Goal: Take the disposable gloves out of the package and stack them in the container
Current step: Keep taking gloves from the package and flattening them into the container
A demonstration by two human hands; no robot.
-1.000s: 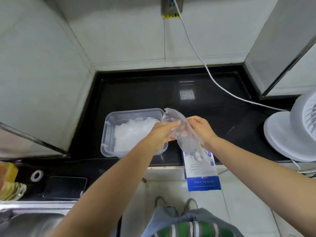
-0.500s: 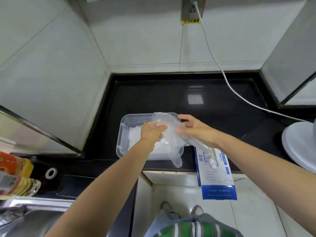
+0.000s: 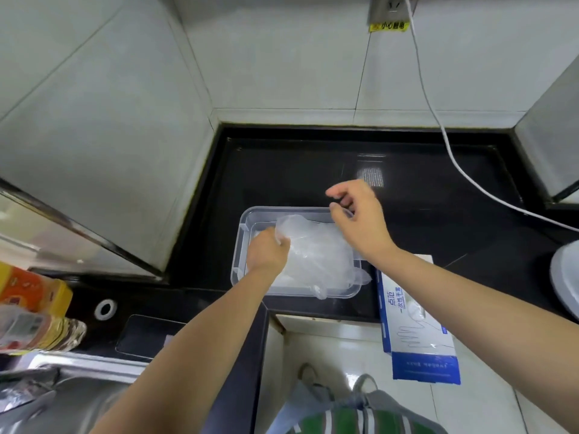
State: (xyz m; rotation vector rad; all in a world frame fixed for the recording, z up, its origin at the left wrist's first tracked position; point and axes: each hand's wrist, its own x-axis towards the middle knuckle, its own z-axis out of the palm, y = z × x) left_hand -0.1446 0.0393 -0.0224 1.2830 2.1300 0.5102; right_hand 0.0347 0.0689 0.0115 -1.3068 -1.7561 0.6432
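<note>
A black counter (image 3: pixel 313 170) fills a corner between pale tiled walls. A socket (image 3: pixel 391 7) sits high on the back wall, and its white cable (image 3: pixel 438 126) trails down and off to the right. A steel sink (image 3: pixel 62 389) lies at my lower left.

The clear container (image 3: pixel 240 245) stands near the counter's front edge with a stack of gloves (image 3: pixel 291 278) inside. The blue and white package (image 3: pixel 413 327) lies just to its right and overhangs the counter's edge.

My left grip (image 3: pixel 268 250) is clenched on the cuff end of the top glove (image 3: pixel 319 249), low over the container's left half. That glove spreads across the stack, and its fingers droop over the near right rim.

My right grip (image 3: pixel 357 214) hovers above the container's far right corner. It is slack, with the fingers loosely curled and thumb and forefinger apart, grasping nothing.
</note>
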